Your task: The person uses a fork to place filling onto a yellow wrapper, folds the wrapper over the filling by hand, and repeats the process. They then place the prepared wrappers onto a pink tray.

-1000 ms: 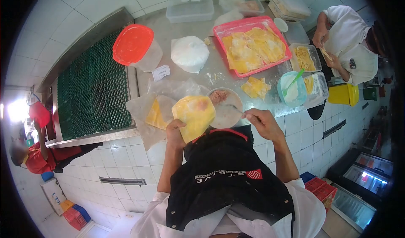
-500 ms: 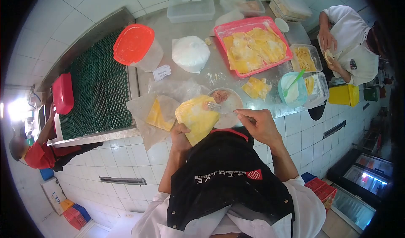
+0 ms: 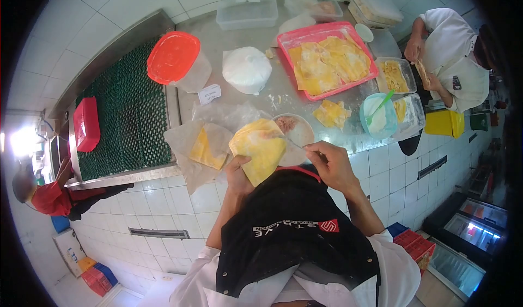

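Observation:
My left hand grips the lower left edge of floured yellow dough sheets, held tilted over the left side of a white plate. A pinkish minced filling lies on the plate's far part. My right hand pinches the handle of a thin metal utensil. Its working end meets the dough's upper right side, partly hidden, so its kind is unclear. Left of the dough, another yellow dough piece lies on a clear plastic sheet.
A pink tray of dough sheets, a white bag, a red-lidded tub and a turquoise bowl with a green spoon stand on the steel counter. Co-workers are at right and left.
The utensil's head has moved left onto the dough, and the dough's top has curled over. At left, the co-worker's hand has left the red container, which has shifted slightly right.

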The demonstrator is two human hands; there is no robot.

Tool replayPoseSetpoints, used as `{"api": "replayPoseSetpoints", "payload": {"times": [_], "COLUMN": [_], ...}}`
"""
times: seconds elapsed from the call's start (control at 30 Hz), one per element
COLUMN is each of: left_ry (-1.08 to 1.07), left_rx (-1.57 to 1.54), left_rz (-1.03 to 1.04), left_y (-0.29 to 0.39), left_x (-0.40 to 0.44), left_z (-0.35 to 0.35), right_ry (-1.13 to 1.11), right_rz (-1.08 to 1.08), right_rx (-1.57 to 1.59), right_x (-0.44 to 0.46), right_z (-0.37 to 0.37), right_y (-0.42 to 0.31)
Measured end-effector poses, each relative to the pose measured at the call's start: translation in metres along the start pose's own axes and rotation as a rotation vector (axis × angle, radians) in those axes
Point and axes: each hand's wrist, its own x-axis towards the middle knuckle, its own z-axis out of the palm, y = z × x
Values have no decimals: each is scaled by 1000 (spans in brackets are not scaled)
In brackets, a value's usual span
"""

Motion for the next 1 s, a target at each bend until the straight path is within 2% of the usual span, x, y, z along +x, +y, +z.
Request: {"api": "replayPoseSetpoints", "payload": {"times": [0.27,0.37,0.47,0.7,0.8,0.9,1.0], "left_ry": [126,172,199,263,262,207,170], "left_rx": [175,240,299,354,373,393,351], "left_rz": [91,116,140,249,271,223,158], "left_y": [-12,-14,-17,-12,-14,-15,-23], "left_x": [3,9,13,17,19,18,17], "left_z": [17,22,25,18,15,18,10], "right_ry": [-1,-19,5,-120,-156,98,240], "right_rz": [-143,-84,-133,58,8,-134,-425], "right_rx": [-201,-252,-313,-223,-279,-177,-266], "right_x": [-7,-11,-13,-16,-7,18,48], "right_z": [12,17,15,-25,-20,14,49], "right_y": [5,11,11,4,4,-21,-5]}}
